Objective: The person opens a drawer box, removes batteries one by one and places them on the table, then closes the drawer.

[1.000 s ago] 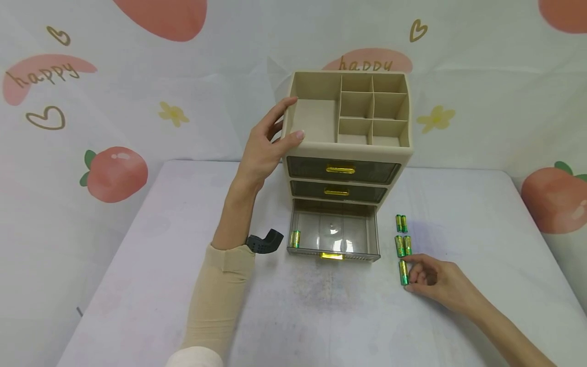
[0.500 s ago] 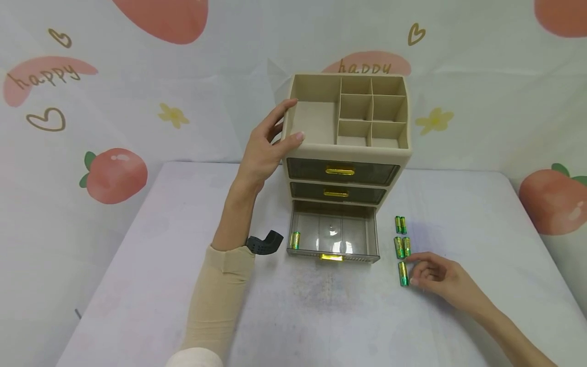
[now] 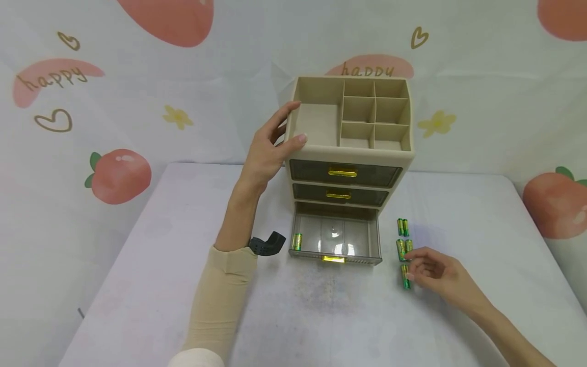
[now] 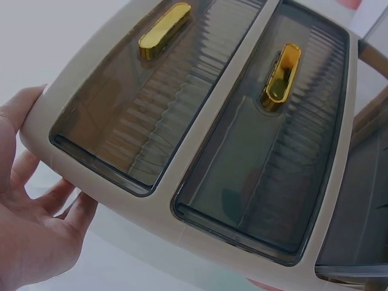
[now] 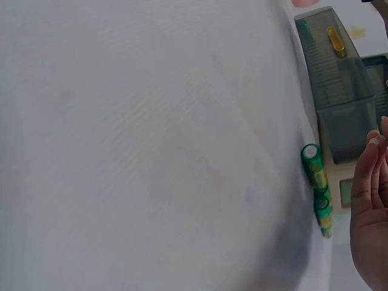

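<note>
My left hand (image 3: 266, 153) grips the left rim of a cream desktop drawer organizer (image 3: 348, 153), thumb on the front edge and fingers round the side. The organizer's bottom drawer (image 3: 337, 234) is pulled out, with a green-and-gold battery (image 3: 297, 241) upright at its left front. My right hand (image 3: 442, 278) is beside the batteries on the table, fingers bent and nothing held between them. Its thumb tip overlaps the nearest battery (image 3: 405, 277); whether it touches, I cannot tell. Behind lie a middle pair of batteries (image 3: 401, 250) and a smaller far pair (image 3: 403, 227).
Two dark translucent drawers (image 3: 346, 173) with gold handles are closed above the pulled-out one. The organizer's top has open compartments (image 3: 357, 108). A fruit-printed cloth (image 3: 229, 81) hangs behind the white table (image 3: 316, 321). A black wrist mount (image 3: 267, 243) sticks out from my left wrist.
My right thumb has come off the near end of the nearest battery and moved up beside it; the battery stays on the table. My left hand keeps its hold on the organizer.
</note>
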`<state>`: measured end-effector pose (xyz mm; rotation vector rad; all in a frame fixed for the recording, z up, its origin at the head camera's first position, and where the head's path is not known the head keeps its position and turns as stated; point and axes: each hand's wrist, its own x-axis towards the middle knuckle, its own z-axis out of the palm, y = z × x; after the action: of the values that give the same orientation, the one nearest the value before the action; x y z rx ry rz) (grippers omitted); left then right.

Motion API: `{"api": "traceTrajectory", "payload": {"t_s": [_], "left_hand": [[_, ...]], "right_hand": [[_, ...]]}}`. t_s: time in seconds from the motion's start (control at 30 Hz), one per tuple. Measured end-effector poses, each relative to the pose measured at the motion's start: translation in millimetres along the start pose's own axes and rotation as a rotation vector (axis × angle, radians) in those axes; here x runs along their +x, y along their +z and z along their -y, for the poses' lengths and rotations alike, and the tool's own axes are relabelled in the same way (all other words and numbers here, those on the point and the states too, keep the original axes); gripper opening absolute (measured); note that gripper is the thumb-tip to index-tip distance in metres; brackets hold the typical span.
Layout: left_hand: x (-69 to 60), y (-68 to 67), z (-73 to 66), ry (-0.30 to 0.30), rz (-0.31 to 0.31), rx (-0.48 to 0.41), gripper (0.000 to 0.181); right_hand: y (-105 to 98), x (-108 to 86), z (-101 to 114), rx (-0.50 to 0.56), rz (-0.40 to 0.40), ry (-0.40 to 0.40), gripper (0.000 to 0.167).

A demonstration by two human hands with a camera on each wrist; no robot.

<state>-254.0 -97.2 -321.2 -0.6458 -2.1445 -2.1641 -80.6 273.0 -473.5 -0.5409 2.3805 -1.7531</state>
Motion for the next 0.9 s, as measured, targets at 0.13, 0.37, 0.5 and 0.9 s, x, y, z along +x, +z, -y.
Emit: {"api": "traceTrajectory", "payload": {"t_s": [0.13,0.37,0.5,0.9], "left_hand": [[0.2,-0.3,0.1,0.014,0.005,0.010,0.062],[1.0,0.6,1.2,0.041,0.004,-0.002,0.059],[1.7,1.8,4.4,0.046,0.013,-0.005,0.059],[0.3,0.9,2.7,0.028,0.003,0.003,0.061]], "right_hand": [[4,6.0,7,0.032,0.018,-0.036,0.034],[9,15.7,17,0.082,0.061,-0.105,0.034],[12,20.1,24,0.068,0.074,-0.089,0.034],[28,41.6,43,0.050,0.112,-0.139,0.031]]}}
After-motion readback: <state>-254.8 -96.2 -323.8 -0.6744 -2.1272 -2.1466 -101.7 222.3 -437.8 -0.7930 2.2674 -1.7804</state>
